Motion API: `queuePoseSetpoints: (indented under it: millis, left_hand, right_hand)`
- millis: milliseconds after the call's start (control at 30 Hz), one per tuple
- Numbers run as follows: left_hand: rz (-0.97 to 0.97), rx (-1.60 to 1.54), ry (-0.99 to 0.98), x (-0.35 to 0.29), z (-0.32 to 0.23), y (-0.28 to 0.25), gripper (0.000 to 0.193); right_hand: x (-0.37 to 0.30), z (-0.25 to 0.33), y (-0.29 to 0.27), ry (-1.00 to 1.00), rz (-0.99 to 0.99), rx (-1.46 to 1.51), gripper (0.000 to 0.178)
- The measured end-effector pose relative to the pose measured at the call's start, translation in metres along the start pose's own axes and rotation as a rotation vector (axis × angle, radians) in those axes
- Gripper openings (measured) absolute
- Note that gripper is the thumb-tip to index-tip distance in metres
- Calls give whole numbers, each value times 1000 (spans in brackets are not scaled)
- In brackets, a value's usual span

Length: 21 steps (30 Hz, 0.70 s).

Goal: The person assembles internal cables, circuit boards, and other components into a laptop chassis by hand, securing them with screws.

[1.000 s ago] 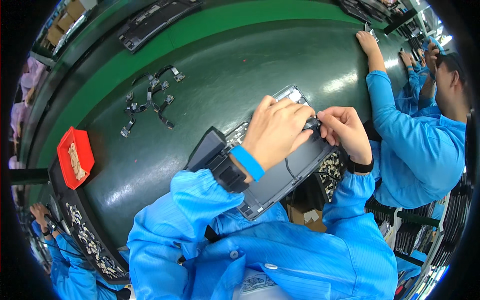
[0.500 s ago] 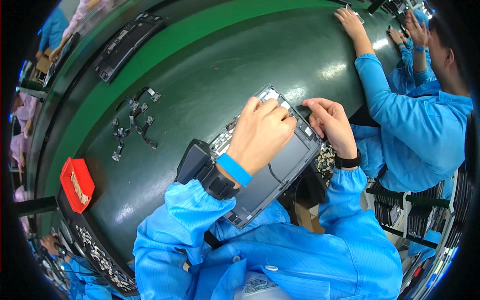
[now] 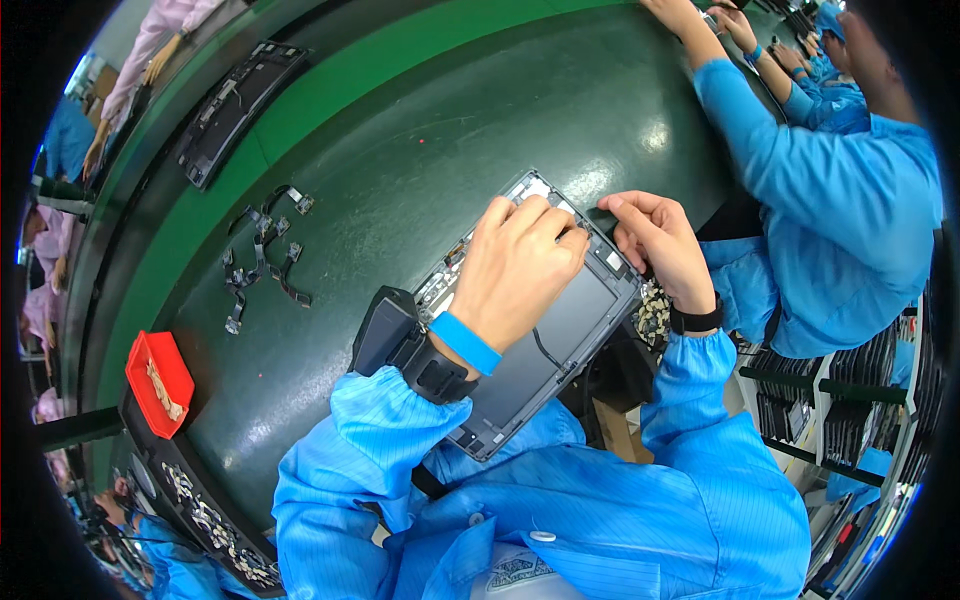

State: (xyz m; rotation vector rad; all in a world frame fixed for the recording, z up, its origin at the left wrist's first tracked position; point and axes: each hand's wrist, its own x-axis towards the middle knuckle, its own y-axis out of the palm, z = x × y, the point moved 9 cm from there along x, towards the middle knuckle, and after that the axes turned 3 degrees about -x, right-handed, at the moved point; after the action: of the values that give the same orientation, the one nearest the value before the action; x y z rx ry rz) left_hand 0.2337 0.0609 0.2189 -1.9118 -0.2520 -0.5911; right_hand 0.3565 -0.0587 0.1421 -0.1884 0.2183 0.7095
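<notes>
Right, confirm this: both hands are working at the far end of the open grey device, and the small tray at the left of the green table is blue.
One thing is wrong: the tray is red, not blue, as the head view shows. The rest holds: the left hand and right hand are both at the far end of the open grey device, and the tray sits at the left of the green table.

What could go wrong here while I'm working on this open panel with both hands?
The panel lies near the table edge, so pressing could tip it off. The left hand covers the thin black cable area and might snag it. The right hand pinches at the frame's corner, where small parts could bend.
</notes>
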Motion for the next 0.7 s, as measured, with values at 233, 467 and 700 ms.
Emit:
queuePoseSetpoints:
  millis: [233, 467, 700]
  left_hand:
    - [-13, -7, -17, 2, 1, 2, 10]
    - [-24, -36, -26, 2, 1, 6, 11]
    - [12, -12, -81, 4, 3, 8, 12]
  right_hand:
    - [-2, 2, 1, -1, -10, -21, 26]
    - [0, 1, 1, -14, -9, -23, 25]
    - [-2, 3, 3, -16, -20, -21, 24]
